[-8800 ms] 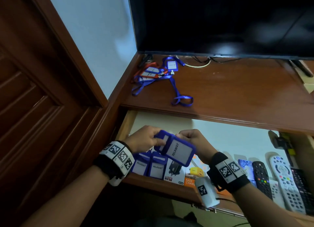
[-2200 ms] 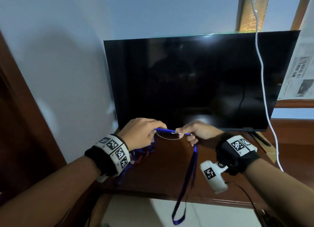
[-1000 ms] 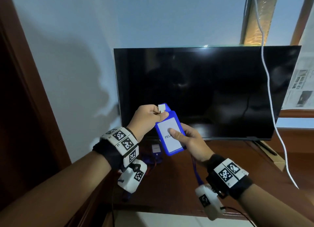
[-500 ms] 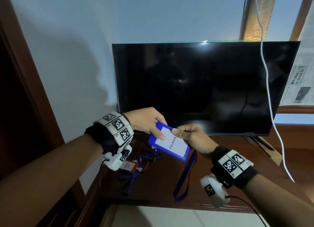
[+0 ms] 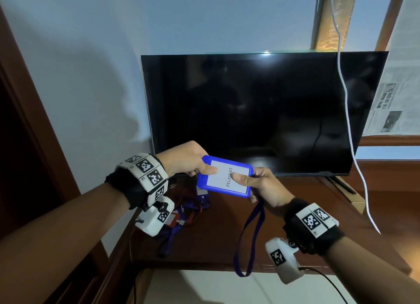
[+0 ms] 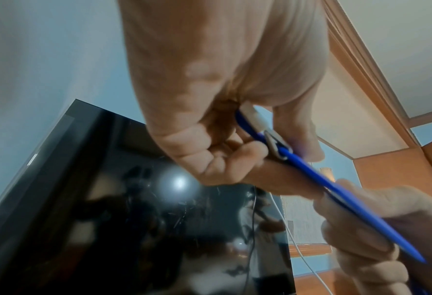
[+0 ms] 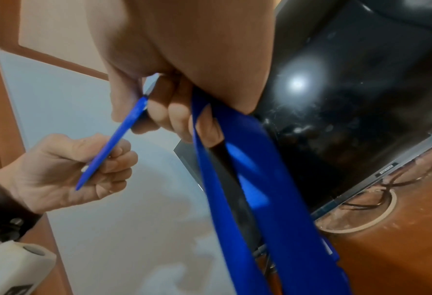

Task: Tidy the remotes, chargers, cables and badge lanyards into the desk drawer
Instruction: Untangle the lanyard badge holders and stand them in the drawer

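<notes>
A blue badge holder [image 5: 225, 177] with a white "PELAWAT" card is held level above the desk, in front of the TV. My left hand [image 5: 189, 159] pinches its left end, thumb on the card; the metal clip [image 6: 275, 146] sits between those fingers. My right hand [image 5: 256, 183] pinches the right end, thumb on top. The badge's blue lanyard [image 5: 250, 237] hangs in a loop from under the right hand, down past the desk's front edge; in the right wrist view the lanyard [image 7: 255, 179] passes between my curled fingers. More lanyards and badges [image 5: 184, 215] lie on the desk below my left wrist.
A black TV [image 5: 261, 112] stands at the back of the brown wooden desk [image 5: 306, 224]. A white cable [image 5: 347, 112] hangs down at the right. A wooden door frame [image 5: 34, 133] runs along the left. The pale drawer opening [image 5: 204, 287] shows below the desk edge.
The badge has turned from tilted to nearly level, and both hands now pinch its two ends. The lanyard loop hangs lower, over the desk's front edge.
</notes>
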Demonstrator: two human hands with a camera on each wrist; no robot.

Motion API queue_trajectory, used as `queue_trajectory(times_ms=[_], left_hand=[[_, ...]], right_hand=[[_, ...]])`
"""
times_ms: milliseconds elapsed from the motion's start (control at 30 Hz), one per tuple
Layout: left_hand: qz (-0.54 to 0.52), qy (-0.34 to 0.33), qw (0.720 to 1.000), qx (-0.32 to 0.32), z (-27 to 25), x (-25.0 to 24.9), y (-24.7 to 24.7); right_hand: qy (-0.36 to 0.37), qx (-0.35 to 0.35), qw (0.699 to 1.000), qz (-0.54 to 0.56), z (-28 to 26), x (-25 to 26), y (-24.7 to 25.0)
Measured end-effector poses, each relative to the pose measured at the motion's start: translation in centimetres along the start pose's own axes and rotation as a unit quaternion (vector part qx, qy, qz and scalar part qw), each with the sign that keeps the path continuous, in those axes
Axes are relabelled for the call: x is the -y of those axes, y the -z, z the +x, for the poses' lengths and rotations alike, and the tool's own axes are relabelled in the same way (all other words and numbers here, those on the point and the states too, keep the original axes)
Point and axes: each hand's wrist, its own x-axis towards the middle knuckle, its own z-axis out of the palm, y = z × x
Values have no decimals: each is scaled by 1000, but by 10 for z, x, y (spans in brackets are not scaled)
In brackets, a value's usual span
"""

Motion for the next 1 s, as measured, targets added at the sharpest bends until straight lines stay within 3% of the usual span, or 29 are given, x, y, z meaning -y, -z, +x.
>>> queue_trajectory(times_ms=[133, 300, 633, 767, 900, 1000], left_hand=[[7, 2, 1000, -2, -4, 5, -5], [19, 10, 998, -52, -8, 15, -4], [-23, 57, 976, -206, 0, 48, -11], [-43, 44, 955, -289, 9, 58, -21], [61, 41, 954, -292, 8, 63, -39], [150, 26, 954, -260, 2, 61, -58]], right_hand=[[0, -9, 1000, -18, -4, -7, -3], [4, 1, 997, -73, -12, -28, 2], [-18, -11, 976, -217, -25, -57, -5], [-6, 49, 961, -272, -28, -49, -25], [19, 102, 961, -257, -32, -19, -43], [46, 94, 957, -272, -22, 2, -44]])
